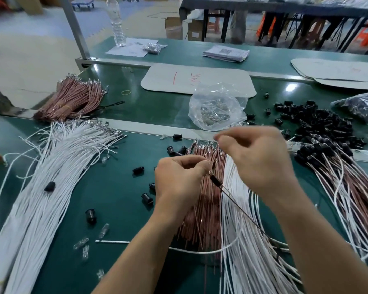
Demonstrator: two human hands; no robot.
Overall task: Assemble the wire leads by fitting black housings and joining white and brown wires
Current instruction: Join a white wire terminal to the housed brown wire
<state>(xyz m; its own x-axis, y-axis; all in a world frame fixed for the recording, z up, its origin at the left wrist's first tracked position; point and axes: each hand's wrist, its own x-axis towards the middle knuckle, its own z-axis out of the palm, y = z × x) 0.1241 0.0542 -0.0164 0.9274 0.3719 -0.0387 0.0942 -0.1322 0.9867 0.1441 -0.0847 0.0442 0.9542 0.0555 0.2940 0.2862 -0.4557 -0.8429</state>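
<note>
White wires [242, 240] and brown wires [200, 213] lie fanned on the green tabletop [115, 198], nearest the person. Just above them the left hand [181, 175] pinches a thin wire [240, 206] that runs through a black housing [216, 180]. The right hand [253, 158] is raised beside it, thumb and forefinger pressed together. Blur hides what they pinch, if anything. Keeping that wire taut and straight should let the housing slide home without kinking. Further back a heap of loose housings [319, 122] is spread out. A clear plastic bag [217, 107] lies open with small glinting parts inside, and a dark bag [361, 107] at the right edge looks full of black pieces.
</note>
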